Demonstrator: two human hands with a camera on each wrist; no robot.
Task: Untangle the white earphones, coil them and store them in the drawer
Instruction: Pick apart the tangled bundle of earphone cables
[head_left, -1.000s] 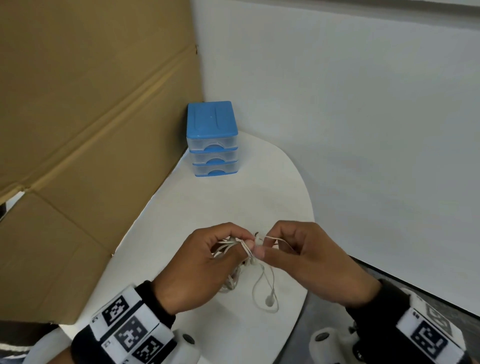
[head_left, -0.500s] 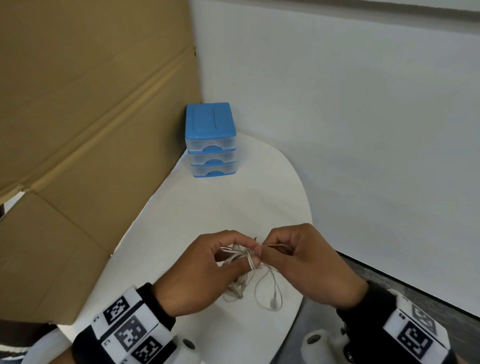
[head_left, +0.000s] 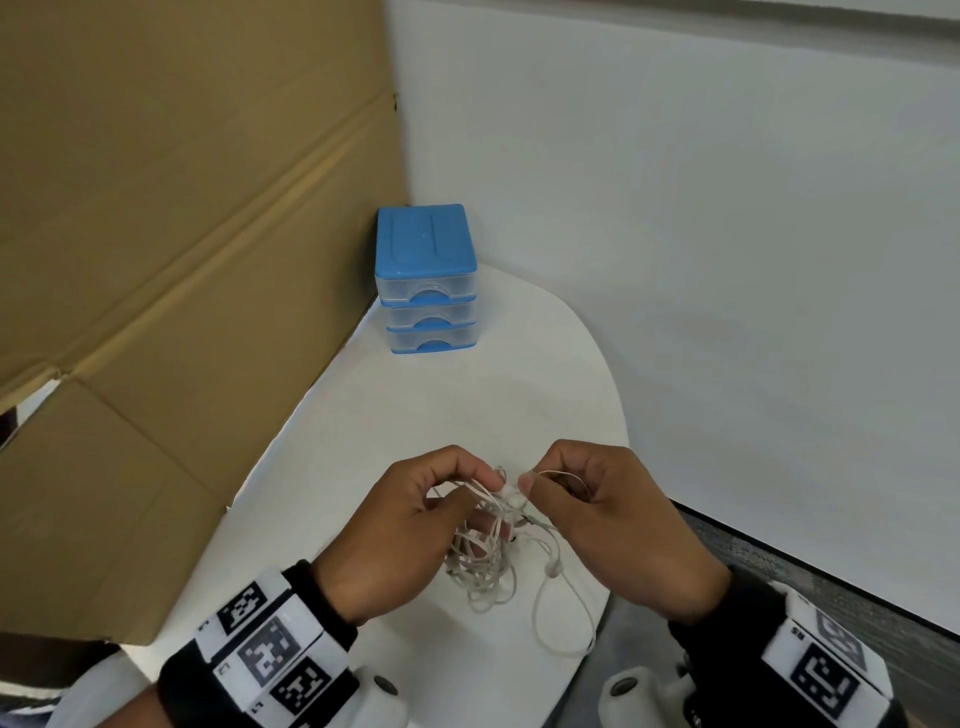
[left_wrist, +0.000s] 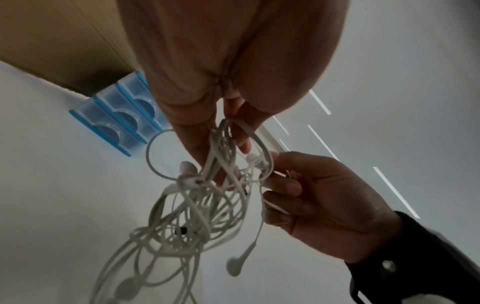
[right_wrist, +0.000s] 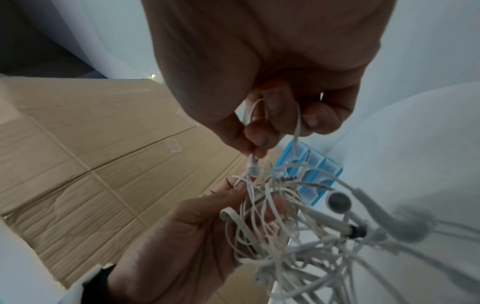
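Observation:
A tangle of white earphones (head_left: 483, 561) hangs between my hands above the near end of the white table (head_left: 415, 415). My left hand (head_left: 415, 525) grips the bunched cords (left_wrist: 223, 156) at the top, fingers curled round them. My right hand (head_left: 587, 514) pinches one strand (right_wrist: 253, 158) between thumb and forefinger beside the left fingertips. One earbud (head_left: 551, 569) dangles on a loose loop below. The small drawer unit (head_left: 426, 280), blue-topped with three clear drawers, all pushed in, stands at the table's far end.
A large brown cardboard sheet (head_left: 182, 260) leans along the table's left side. A white wall (head_left: 675, 234) runs behind and to the right. Dark floor (head_left: 831, 587) shows past the table's right edge.
My hands have drawn slightly apart, and the strand between them is pulled out a little. The dangling loop with the earbud has swung a bit lower and to the right.

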